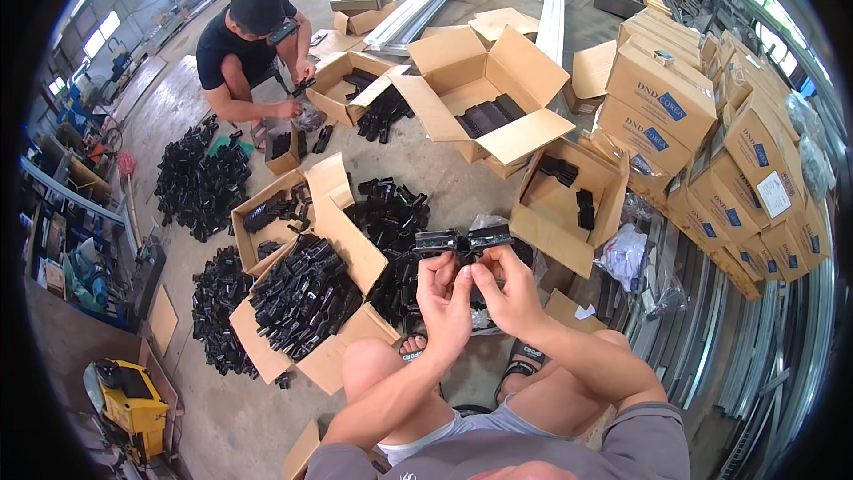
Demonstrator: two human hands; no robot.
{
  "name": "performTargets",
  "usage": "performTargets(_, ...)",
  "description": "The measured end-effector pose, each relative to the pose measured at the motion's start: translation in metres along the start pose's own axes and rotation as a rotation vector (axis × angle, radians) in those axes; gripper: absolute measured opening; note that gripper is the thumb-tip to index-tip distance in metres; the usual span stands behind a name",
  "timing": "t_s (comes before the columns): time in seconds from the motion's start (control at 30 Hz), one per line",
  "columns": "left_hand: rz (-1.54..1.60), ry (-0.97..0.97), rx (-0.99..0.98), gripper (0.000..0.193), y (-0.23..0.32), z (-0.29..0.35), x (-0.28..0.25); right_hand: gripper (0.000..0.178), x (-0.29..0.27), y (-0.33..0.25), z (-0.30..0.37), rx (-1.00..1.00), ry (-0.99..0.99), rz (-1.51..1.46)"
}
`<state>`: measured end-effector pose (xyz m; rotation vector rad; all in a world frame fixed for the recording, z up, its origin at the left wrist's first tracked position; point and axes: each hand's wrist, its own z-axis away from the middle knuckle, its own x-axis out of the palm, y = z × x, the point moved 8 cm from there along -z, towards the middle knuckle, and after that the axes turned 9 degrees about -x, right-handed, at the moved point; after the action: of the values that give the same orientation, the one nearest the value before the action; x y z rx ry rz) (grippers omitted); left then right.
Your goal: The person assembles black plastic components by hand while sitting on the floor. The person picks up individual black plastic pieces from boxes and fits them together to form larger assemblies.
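Note:
In front of my knees, both hands hold up a black hinge-like part (438, 241) with two glossy oblong wings and a narrow middle. My left hand (444, 302) is closed round its left half from below. My right hand (509, 292) pinches the right half, the thumbs nearly meeting at the middle. What the fingertips press there is hidden. Just beyond and left of my hands lies a heap of similar black parts (391, 209) on the floor. An open carton (364, 244) filled with more such parts stands by my left knee.
An open carton (595, 182) with a few black parts stands right of my hands; a larger carton (533, 120) is behind it. Stacked sealed boxes (662, 89) and long metal profiles (711, 338) line the right. A co-worker (249, 49) crouches far left near more heaps.

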<state>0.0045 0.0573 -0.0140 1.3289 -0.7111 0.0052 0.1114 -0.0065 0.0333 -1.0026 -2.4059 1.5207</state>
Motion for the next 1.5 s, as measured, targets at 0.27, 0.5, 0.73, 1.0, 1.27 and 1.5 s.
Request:
performTargets(0.27,-0.001,-0.029,0.019,0.026,0.007,0.003,-0.003,0.014,0.009,0.025,0.004,0.294,-0.103,-0.305)
performTargets(0.5,-0.033,-0.009,0.048,0.025,0.005,-0.001,-0.002,0.016,0.01,0.035,0.008,0.349,0.044,-0.442)
performTargets(0.73,0.046,-0.018,0.038,0.025,0.004,-0.003,-0.002,0.019,0.007,0.008,0.003,0.164,0.05,-0.124)
performTargets(1.0,-0.015,-0.01,0.001,0.026,0.006,-0.002,0.0,0.017,0.005,0.026,0.003,0.198,0.158,-0.396)
performTargets(1.27,-0.045,-0.008,0.058,0.026,0.007,0.001,0.003,0.021,0.007,0.026,0.006,0.187,0.113,-0.215)
performTargets(1.5,-0.024,-0.017,0.055,0.027,0.01,0.0,0.003,0.016,-0.004,0.017,0.009,0.069,0.223,-0.246)
